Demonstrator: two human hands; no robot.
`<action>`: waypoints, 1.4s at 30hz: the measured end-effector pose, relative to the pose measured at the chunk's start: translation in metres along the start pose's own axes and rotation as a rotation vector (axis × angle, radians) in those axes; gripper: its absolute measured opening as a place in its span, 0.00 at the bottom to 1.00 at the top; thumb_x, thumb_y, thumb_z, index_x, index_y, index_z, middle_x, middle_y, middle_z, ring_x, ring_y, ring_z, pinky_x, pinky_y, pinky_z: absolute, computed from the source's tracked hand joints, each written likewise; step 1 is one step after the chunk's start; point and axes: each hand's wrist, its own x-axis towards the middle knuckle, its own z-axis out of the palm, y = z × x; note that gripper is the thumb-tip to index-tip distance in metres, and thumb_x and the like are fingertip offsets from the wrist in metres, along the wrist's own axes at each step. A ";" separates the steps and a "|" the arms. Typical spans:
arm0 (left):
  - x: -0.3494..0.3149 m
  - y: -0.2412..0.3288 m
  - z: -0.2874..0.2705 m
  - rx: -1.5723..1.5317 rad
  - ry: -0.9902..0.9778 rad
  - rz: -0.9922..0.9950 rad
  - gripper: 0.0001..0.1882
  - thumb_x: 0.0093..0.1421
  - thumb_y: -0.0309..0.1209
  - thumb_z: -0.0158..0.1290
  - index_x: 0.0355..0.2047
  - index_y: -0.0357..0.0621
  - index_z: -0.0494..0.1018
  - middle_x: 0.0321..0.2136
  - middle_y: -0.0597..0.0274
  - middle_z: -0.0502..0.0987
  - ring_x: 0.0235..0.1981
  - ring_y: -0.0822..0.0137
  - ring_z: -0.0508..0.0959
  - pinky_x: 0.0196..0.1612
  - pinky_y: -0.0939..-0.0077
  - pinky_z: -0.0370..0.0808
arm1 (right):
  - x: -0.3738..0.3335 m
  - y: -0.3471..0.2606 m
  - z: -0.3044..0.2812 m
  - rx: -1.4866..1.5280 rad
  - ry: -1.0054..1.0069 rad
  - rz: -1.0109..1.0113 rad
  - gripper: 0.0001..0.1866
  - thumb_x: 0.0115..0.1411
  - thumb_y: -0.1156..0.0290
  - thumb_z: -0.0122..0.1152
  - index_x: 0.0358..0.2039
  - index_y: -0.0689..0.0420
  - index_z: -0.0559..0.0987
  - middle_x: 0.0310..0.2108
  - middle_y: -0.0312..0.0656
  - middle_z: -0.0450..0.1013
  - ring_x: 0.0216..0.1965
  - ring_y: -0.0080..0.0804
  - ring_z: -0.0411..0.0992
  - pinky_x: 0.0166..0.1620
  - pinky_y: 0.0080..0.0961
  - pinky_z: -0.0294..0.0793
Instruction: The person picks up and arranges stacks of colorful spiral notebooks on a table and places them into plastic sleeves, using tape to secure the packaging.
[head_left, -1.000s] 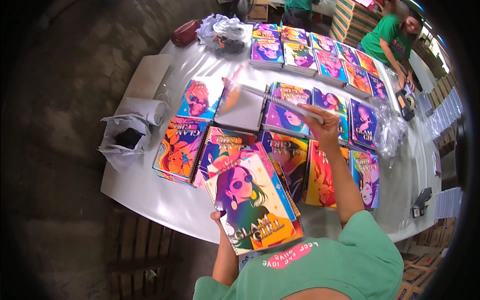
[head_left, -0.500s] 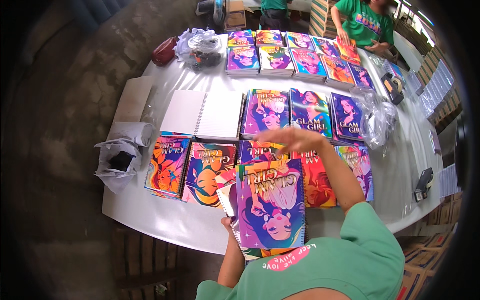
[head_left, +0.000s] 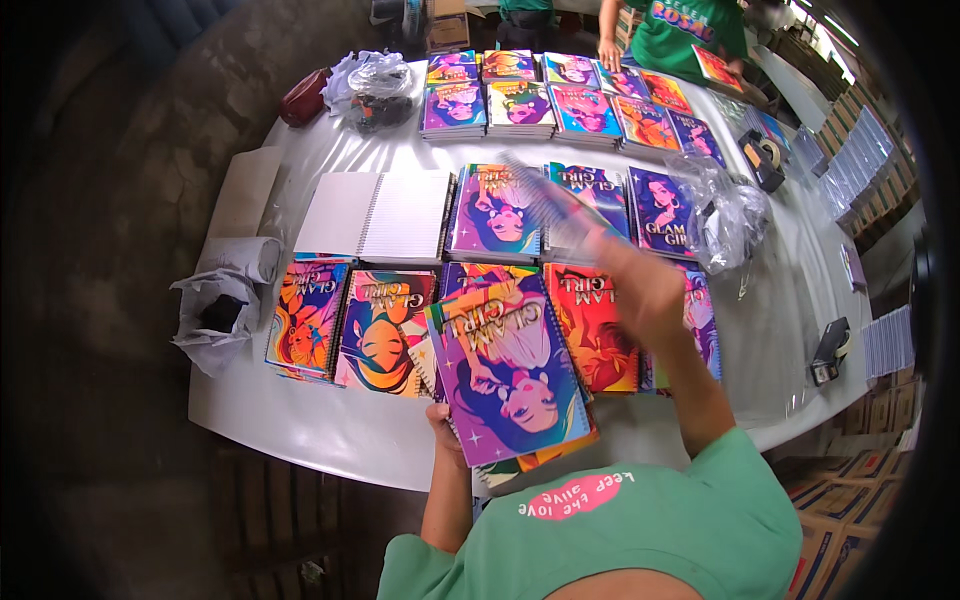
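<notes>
My left hand (head_left: 442, 424) grips the left edge of a small fanned stack of spiral notebooks, held near my body. On top lies a purple notebook (head_left: 510, 375) with a drawn figure, upside down to me. My right hand (head_left: 645, 285), blurred by motion, grips a tilted spiral notebook (head_left: 565, 205) raised over the middle rows; its cover is smeared. Below it, a blue notebook (head_left: 600, 185) is partly hidden. A red notebook stack (head_left: 590, 330) lies next to the held ones, and an orange-haired cover notebook (head_left: 385, 330) lies to their left.
An open lined notebook (head_left: 405, 220) lies on the white table (head_left: 330, 430). Crumpled clear plastic (head_left: 715, 215) and tape dispensers (head_left: 828, 350) are at the right. Notebook stacks (head_left: 520, 110) line the far side, where a co-worker in green (head_left: 690, 35) holds a notebook. A plastic bag (head_left: 215, 320) stands left.
My right hand, bare before, now holds a lifted notebook over the middle rows. The stack in my left hand has tilted. Across the table, the co-worker has raised a red-orange notebook.
</notes>
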 end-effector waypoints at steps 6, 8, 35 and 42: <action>0.022 -0.031 0.052 -0.077 -0.312 -0.009 0.43 0.51 0.51 0.56 0.61 0.43 0.54 0.57 0.55 0.62 0.60 0.57 0.60 0.63 0.61 0.57 | -0.062 -0.099 0.005 0.275 -0.613 -0.302 0.16 0.47 0.76 0.58 0.39 0.61 0.78 0.44 0.43 0.75 0.43 0.35 0.76 0.46 0.28 0.75; 0.014 -0.033 0.051 -0.030 -0.184 0.005 0.42 0.52 0.51 0.55 0.61 0.43 0.54 0.57 0.55 0.62 0.60 0.57 0.60 0.63 0.61 0.57 | -0.026 -0.060 -0.005 0.638 -0.454 -0.386 0.16 0.48 0.78 0.58 0.41 0.58 0.78 0.44 0.41 0.75 0.43 0.34 0.76 0.45 0.27 0.75; -0.010 -0.231 0.087 0.234 -0.028 -0.187 0.34 0.61 0.48 0.42 0.62 0.42 0.52 0.58 0.56 0.61 0.61 0.62 0.57 0.63 0.65 0.55 | -0.197 0.077 -0.211 -0.195 -0.246 -0.125 0.27 0.51 0.76 0.59 0.53 0.40 0.70 0.61 0.34 0.59 0.64 0.35 0.54 0.65 0.45 0.47; 0.011 -0.406 0.132 0.264 -0.017 -0.220 0.32 0.64 0.48 0.38 0.63 0.42 0.52 0.58 0.56 0.60 0.61 0.63 0.56 0.63 0.66 0.54 | -0.327 0.152 -0.304 -0.015 -0.025 -0.364 0.18 0.59 0.69 0.53 0.51 0.47 0.68 0.60 0.40 0.61 0.66 0.35 0.50 0.66 0.52 0.26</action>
